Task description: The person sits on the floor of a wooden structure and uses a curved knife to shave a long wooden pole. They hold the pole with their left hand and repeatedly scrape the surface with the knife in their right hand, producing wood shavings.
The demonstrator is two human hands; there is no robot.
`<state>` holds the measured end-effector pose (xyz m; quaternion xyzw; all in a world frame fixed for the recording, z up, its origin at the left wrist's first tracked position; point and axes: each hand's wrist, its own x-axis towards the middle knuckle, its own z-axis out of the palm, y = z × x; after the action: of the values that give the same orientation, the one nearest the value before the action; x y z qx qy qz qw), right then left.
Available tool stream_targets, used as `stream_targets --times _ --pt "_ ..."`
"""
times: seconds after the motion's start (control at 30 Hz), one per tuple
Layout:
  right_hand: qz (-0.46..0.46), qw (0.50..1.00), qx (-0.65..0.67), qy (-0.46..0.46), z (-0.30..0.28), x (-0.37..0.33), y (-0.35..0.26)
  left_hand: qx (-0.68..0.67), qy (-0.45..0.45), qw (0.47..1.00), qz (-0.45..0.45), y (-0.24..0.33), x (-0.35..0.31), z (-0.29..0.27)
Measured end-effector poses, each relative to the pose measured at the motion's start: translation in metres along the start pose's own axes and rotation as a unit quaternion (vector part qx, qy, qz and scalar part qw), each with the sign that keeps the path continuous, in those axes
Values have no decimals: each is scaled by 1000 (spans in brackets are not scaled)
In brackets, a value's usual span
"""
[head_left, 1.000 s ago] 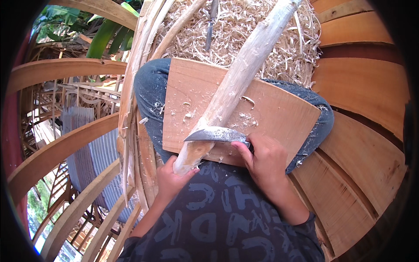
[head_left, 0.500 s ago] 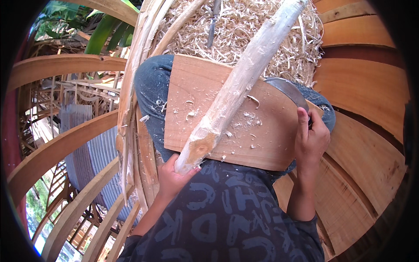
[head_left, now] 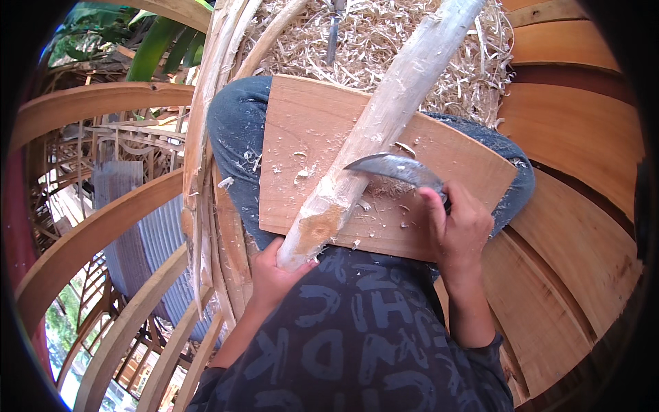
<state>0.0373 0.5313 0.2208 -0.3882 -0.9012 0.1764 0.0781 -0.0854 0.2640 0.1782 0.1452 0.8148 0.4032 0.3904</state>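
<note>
A pale, peeled wooden pole (head_left: 377, 130) slants across a flat wooden board (head_left: 302, 123) resting on my lap. My left hand (head_left: 278, 271) is closed around the pole's near end, close to a tan, knotty patch. In my right hand (head_left: 463, 226) is a knife with a curved blade (head_left: 395, 167), gripped by its handle, which my fingers mostly hide. The blade's tip lies over the pole, above the knotty patch; whether it touches the wood I cannot tell. Small shavings are scattered over the board.
Curly wood shavings (head_left: 453, 82) heap up beyond my knees, with a dark metal tool (head_left: 334, 31) lying on them. Long split strips of wood (head_left: 199, 172) run along my left. Curved wooden ribs (head_left: 103, 220) stand farther left, and broad planks (head_left: 570, 151) line the right.
My right hand has brought the knife leftward, from the board's right edge to over the pole. My left hand keeps its hold on the pole's near end.
</note>
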Motion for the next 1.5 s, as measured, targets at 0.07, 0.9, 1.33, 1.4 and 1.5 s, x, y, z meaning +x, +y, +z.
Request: stream_targets --times 0.07,0.9,1.33,1.4,1.5 --pt "133 990 -18 45 -12 17 28 -23 -2 1000 -10 2 0 -2" --pt "146 988 46 5 -31 15 21 -54 -64 996 -36 6 8 -10" --pt "-31 999 4 26 -1 17 -12 -95 -67 991 -64 8 6 -9" --pt "30 998 -5 56 -6 27 -3 -105 -73 990 -63 6 7 -9" --pt "160 984 22 74 -23 44 18 -105 -79 989 -65 6 8 -12"
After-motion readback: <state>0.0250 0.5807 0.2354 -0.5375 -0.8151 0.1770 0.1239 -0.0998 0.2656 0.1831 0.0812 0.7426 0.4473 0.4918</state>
